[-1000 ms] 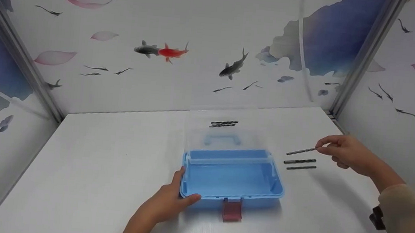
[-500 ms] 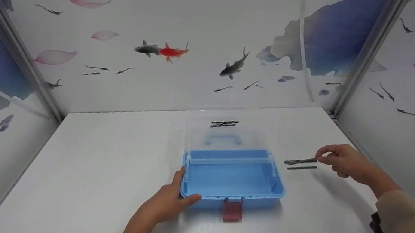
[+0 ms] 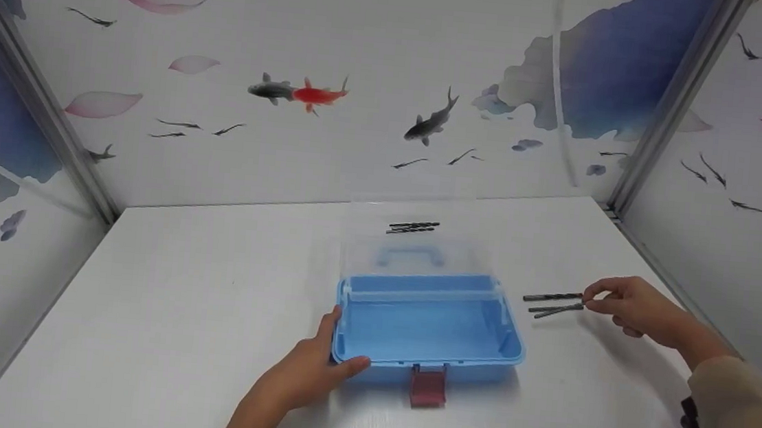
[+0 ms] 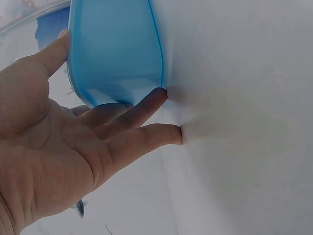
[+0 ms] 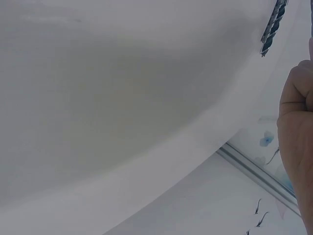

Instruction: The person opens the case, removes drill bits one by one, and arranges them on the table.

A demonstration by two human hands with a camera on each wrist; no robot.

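Note:
A blue plastic toolbox stands on the white table with its clear lid swung back. My left hand rests against its left front corner, thumb at the front rim; in the left wrist view the fingers extend along the box wall, the lowest fingertips at the tabletop. My right hand pinches the right end of a thin drill bit between thumb and fingers. That bit slants close over a second drill bit. A thicker dark drill bit lies just behind them.
Several dark drill bits show through the clear lid at the back. A red latch hangs from the box front. Printed wall panels with metal corner posts border the table.
My right hand has moved toward me with the pinched drill bit, passing over the thicker bit to the nearest one. The left hand and the toolbox have stayed in place.

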